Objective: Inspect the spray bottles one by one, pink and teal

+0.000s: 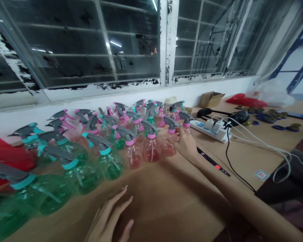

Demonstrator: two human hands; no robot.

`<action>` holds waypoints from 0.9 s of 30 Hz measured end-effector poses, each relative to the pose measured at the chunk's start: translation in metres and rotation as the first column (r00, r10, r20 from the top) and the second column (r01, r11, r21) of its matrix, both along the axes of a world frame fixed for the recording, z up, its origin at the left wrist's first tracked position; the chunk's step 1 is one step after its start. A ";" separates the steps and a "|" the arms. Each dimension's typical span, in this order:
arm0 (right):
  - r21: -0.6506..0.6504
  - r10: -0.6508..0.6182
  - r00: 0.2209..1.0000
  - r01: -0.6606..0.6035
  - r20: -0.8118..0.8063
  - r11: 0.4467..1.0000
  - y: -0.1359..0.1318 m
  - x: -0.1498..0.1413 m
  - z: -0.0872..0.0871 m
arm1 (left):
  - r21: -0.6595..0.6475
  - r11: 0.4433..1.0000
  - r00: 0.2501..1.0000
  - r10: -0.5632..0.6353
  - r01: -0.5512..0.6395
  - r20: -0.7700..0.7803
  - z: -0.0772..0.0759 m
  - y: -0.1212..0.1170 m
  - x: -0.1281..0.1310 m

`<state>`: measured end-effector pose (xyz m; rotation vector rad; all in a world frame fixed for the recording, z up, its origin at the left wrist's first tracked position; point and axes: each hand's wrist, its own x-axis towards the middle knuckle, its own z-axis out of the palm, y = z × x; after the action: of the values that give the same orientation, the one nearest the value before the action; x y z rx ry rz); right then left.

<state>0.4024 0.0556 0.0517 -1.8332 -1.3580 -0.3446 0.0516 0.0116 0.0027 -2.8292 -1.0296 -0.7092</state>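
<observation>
My right hand is at the right end of a crowd of spray bottles. Its fingers are closed around a spray bottle with a pink collar, whose body is mostly hidden behind the hand. Touching or very close to my thumb is a clear pink spray bottle with a grey trigger head. My left hand hovers low over the brown table, fingers spread and holding nothing. Nearest to it are a green spray bottle with a turquoise collar and a pink spray bottle.
More green spray bottles line the left side, beside a red bag. Right of my hand lie a white power strip with cables and a black flat tool with a lit display. A cardboard box stands by the wall.
</observation>
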 end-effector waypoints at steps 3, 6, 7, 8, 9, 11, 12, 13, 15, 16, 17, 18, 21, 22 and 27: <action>-0.008 0.025 0.998 -0.025 0.050 1.000 -0.018 -0.001 0.001 | -0.096 0.995 0.997 -0.005 0.011 0.071 0.011 -0.007 0.020; -0.026 0.048 0.996 -0.046 0.076 0.999 -0.045 -0.009 0.002 | -0.164 0.985 0.991 -0.034 0.056 0.133 0.024 -0.011 0.043; -0.033 0.048 0.996 -0.046 0.075 0.998 -0.055 -0.014 0.001 | -0.180 0.981 0.987 -0.050 0.077 0.150 0.027 -0.012 0.050; -0.039 0.058 0.996 -0.055 0.075 0.998 -0.065 -0.020 0.001 | -0.195 0.975 0.983 -0.074 0.107 0.166 0.029 -0.012 0.056; -0.045 0.072 0.995 -0.069 0.074 0.997 -0.075 -0.026 0.001 | -0.215 0.969 0.981 -0.088 0.126 0.175 0.029 -0.012 0.062; -0.059 0.117 0.990 -0.113 0.076 0.992 -0.095 -0.043 0.003 | -0.235 0.962 0.978 -0.095 0.138 0.185 0.028 -0.012 0.071; -0.060 0.142 0.987 -0.138 0.078 0.989 -0.104 -0.052 0.004 | -0.242 0.960 0.978 -0.094 0.138 0.185 0.026 -0.012 0.074; -0.057 0.187 0.980 -0.183 0.066 0.981 -0.111 -0.062 0.005 | -0.248 0.958 0.978 -0.096 0.141 0.186 0.023 -0.013 0.076; -0.059 0.274 0.961 -0.272 0.035 0.961 -0.122 -0.081 0.008 | -0.269 0.950 0.973 -0.105 0.159 0.203 0.017 -0.016 0.076; -0.058 0.319 0.947 -0.318 0.015 0.946 -0.125 -0.091 0.009 | -0.288 0.943 0.969 -0.106 0.169 0.221 0.015 -0.017 0.074; -0.061 0.354 0.935 -0.353 -0.008 0.933 -0.128 -0.099 0.011 | -0.309 0.934 0.965 -0.103 0.177 0.243 0.013 -0.020 0.071; -0.066 0.383 0.923 -0.384 -0.032 0.921 -0.129 -0.107 0.012 | -0.333 0.925 0.960 -0.094 0.182 0.265 0.012 -0.022 0.067; -0.092 0.475 0.871 -0.487 -0.130 0.868 -0.127 -0.125 0.018 | -0.411 0.893 0.955 -0.065 0.185 0.290 0.012 -0.028 0.048; -0.095 0.526 0.830 -0.548 -0.188 0.831 -0.124 -0.128 0.020 | -0.433 0.882 0.956 -0.060 0.185 0.286 0.013 -0.029 0.040; 0.081 0.739 0.418 -0.842 -0.528 0.534 -0.106 -0.145 0.033 | -0.478 0.862 0.968 -0.058 0.172 0.243 0.021 -0.032 0.008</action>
<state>0.2572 -0.0501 0.0849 -1.0495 -1.7176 0.7823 0.0594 -0.0207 0.0238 -3.3362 -1.2376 -0.9028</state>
